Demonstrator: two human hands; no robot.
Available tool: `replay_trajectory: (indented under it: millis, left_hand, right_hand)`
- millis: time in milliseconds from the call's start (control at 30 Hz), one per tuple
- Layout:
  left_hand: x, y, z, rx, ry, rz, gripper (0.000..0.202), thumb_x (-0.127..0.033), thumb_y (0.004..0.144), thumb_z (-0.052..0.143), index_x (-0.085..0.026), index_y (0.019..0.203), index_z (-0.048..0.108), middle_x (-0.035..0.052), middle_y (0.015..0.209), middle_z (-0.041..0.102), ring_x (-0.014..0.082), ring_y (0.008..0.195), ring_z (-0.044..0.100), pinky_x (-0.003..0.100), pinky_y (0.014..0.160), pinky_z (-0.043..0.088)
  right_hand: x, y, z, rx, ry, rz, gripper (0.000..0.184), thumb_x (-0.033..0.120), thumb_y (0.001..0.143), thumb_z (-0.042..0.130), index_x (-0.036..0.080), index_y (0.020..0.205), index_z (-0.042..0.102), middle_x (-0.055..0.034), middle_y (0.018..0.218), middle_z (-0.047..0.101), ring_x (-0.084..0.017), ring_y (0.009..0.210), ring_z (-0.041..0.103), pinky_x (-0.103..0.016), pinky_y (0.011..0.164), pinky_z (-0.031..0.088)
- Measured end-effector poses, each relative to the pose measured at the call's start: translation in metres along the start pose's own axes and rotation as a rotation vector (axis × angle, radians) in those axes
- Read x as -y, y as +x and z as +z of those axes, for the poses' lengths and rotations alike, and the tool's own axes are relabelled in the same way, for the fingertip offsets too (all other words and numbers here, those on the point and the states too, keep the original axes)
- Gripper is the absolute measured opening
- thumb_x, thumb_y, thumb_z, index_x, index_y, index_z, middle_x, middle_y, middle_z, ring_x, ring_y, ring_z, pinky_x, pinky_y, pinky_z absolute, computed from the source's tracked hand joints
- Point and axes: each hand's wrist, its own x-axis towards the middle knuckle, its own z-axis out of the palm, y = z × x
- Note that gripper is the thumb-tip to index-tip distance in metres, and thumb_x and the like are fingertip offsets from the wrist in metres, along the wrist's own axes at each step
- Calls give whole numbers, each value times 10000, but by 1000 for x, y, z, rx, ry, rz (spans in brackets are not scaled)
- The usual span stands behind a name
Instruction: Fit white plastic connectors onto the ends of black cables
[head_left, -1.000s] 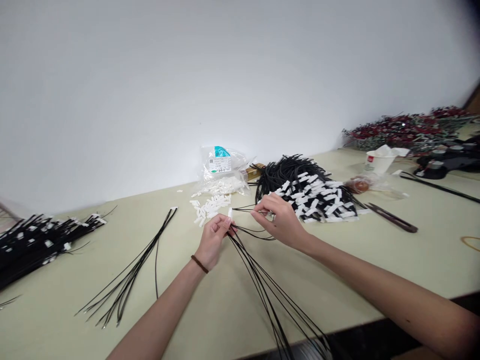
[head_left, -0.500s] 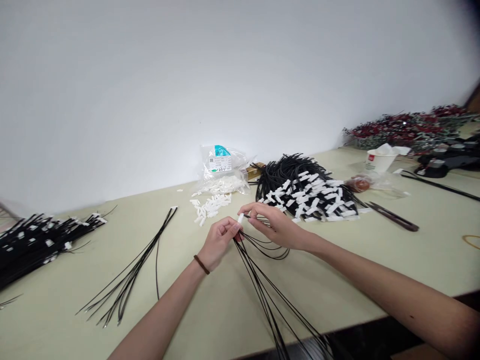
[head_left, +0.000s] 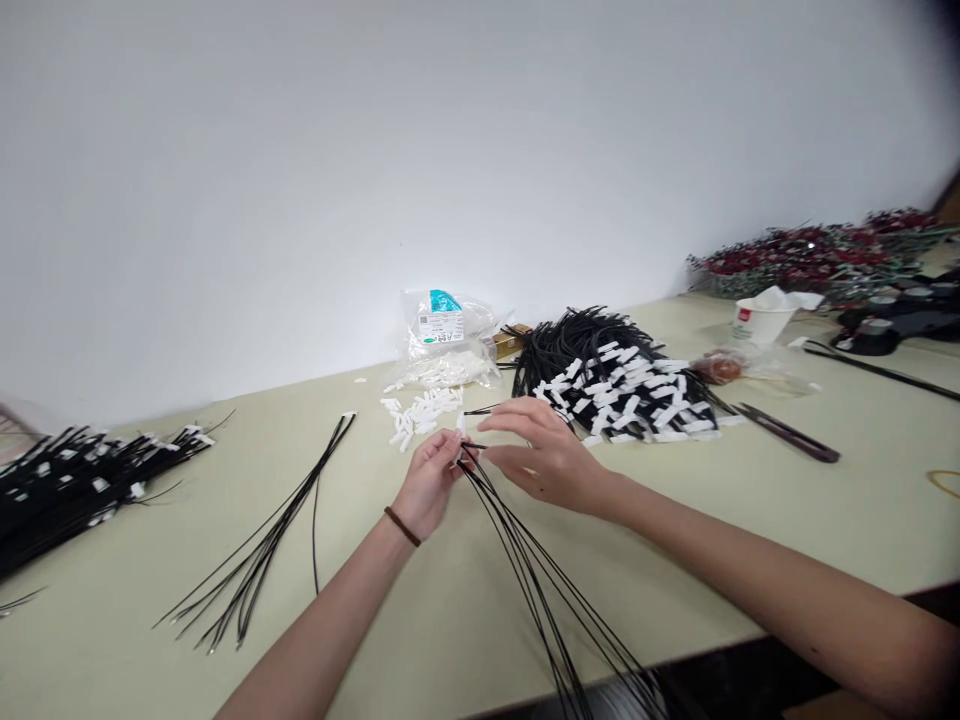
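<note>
My left hand [head_left: 433, 480], with a dark band at its wrist, is closed on a white plastic connector [head_left: 460, 424] and a bunch of thin black wires [head_left: 517, 545]. The connector stands upright above the fingertips. From the grip the wires fan down across the table and over its front edge. Just right of the connector, my right hand [head_left: 544, 455] has its thumb and fingers apart, the tips close to the wires. Some wires run behind its fingers. Whether the thumb touches a wire end is too small to tell.
Loose white connectors [head_left: 427, 408] lie before a labelled clear bag [head_left: 448, 330]. Bundled black wires with white connectors [head_left: 637, 390] are piled behind my right hand. Dark tweezers [head_left: 795, 435] and a paper cup [head_left: 763, 318] are to the right; wire bunches [head_left: 277, 520] and a wire pile [head_left: 97, 480] left.
My left hand has shifted slightly left and turned the connector more upright. My right hand's fingers have moved off the connector and spread. The looped wires on the right have dropped from view.
</note>
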Motion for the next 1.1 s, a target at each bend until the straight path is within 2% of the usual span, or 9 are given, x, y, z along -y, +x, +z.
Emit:
replay_trajectory:
  millis: [100,333,667,733,800,867,933,1000,1100]
  left_hand:
    - [0,0,0,-1,-19,-5,224,-337,638,715,-148,682,602,-2,654,588,85,598,509,201,599,396]
    - [1,0,1,-5,-28,-11,239,-341,615,731,-145,679,610,-2,652,580,87,612,505,192,577,390]
    - [0,-3,4,34,-7,-9,228,-345,645,708,-149,667,595,-5,650,563,88,604,489,202,579,382]
    - [0,-2,4,26,-8,-3,232,-342,636,715,-147,667,593,-5,649,560,87,602,490,202,578,382]
    - [-1,-2,4,17,-1,-5,233,-343,640,710,-146,670,590,-2,642,563,88,597,495,203,580,384]
    - [-2,-2,4,-4,14,-4,233,-346,644,705,-146,674,590,2,640,572,88,590,496,206,583,384]
    - [-3,-2,4,-32,38,-1,235,-352,645,702,-147,680,592,5,648,582,89,586,494,211,591,386]
    - [-3,-3,4,-50,61,-2,243,-363,649,695,-145,685,595,9,655,587,92,593,499,217,603,391]
    - [-2,-2,3,-64,84,-7,250,-370,655,686,-139,689,596,9,648,581,94,597,500,220,607,389]
  right_hand:
    - [2,-2,4,-5,-30,-74,134,127,801,558,215,903,561,-37,1038,598,-187,1035,482,-369,879,417]
    - [3,-3,7,-22,-34,-84,142,136,812,559,219,927,559,-21,979,611,-163,988,493,-343,866,417]
    - [5,-5,9,14,76,2,146,153,844,509,242,941,570,-26,954,629,-164,976,517,-352,839,432]
    - [8,-2,7,-30,212,134,140,170,867,471,230,931,580,-34,908,638,-153,934,548,-337,826,451]
    - [8,4,2,-103,393,372,123,226,878,466,207,893,586,-48,881,640,-151,887,579,-323,806,478]
    - [3,10,-5,-210,628,641,144,309,874,477,195,857,564,-48,849,637,-151,832,605,-327,782,505]
    - [-10,15,-14,-363,887,837,169,365,855,502,199,833,525,-24,785,618,-146,782,616,-335,759,522]
    - [-29,17,-23,-571,1052,940,180,371,810,567,203,795,503,8,706,568,-130,732,607,-307,712,528]
    - [-55,14,-36,-812,990,1003,200,360,746,641,199,755,522,42,624,470,-76,557,514,-193,483,447]
